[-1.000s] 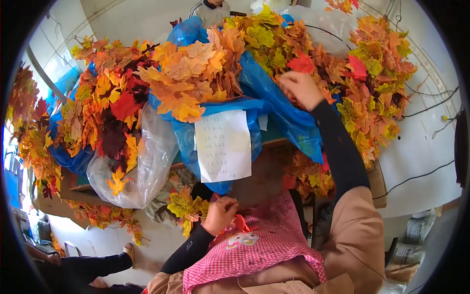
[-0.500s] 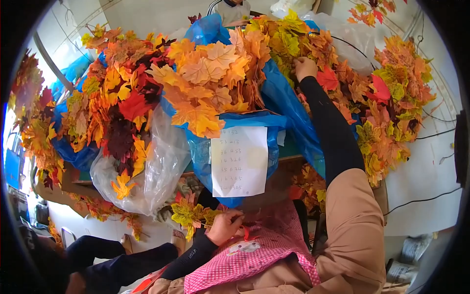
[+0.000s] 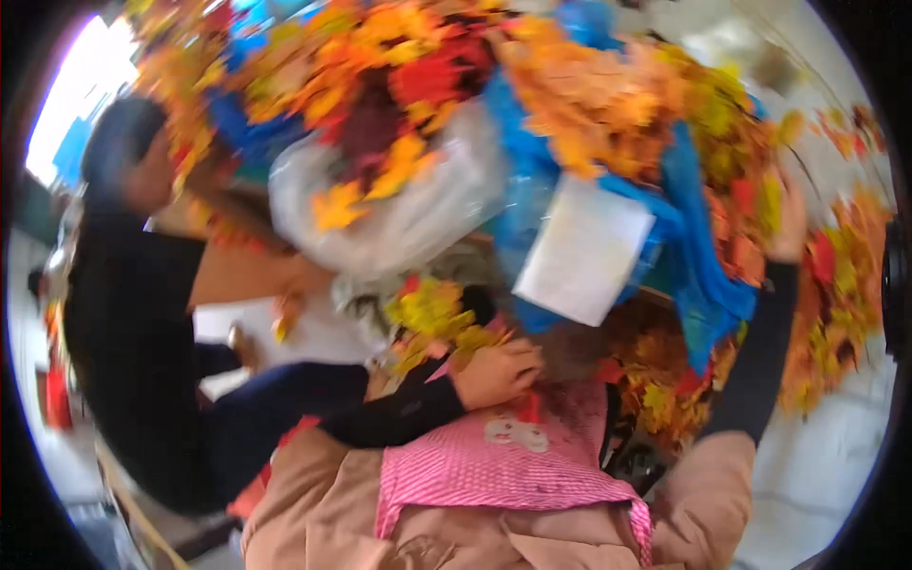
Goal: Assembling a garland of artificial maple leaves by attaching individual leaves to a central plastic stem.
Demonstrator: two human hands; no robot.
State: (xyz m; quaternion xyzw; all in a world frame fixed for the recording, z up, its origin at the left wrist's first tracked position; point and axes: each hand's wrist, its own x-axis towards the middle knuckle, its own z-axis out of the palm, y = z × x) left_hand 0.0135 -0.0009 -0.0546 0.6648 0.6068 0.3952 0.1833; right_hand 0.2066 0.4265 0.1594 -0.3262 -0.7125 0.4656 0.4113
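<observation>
My left hand (image 3: 499, 372) is closed in front of the pink checked apron (image 3: 560, 451). It grips the stem end of a bunch of yellow-green artificial maple leaves (image 3: 432, 313) that spreads out to its left. My right arm reaches far to the right, and the right hand (image 3: 788, 223), blurred by motion, is closed on a yellow-green artificial maple leaf (image 3: 770, 201) beside the heap. Orange artificial maple leaves (image 3: 594, 90) lie in a stack on blue plastic at the far middle. A white paper sheet (image 3: 584, 249) hangs tilted in front of that stack.
A clear plastic bag (image 3: 380, 218) holds red, dark and orange leaves left of the paper. Blue plastic (image 3: 698, 256) hangs to its right. More leaves (image 3: 665, 394) lie below the table edge. On the left sits another person (image 3: 133, 323) in dark clothes.
The view has swung left, bringing the seated person into sight and shifting the table things rightward. My right hand has come away from the far yellow-green leaves toward me; my left keeps its bunch.
</observation>
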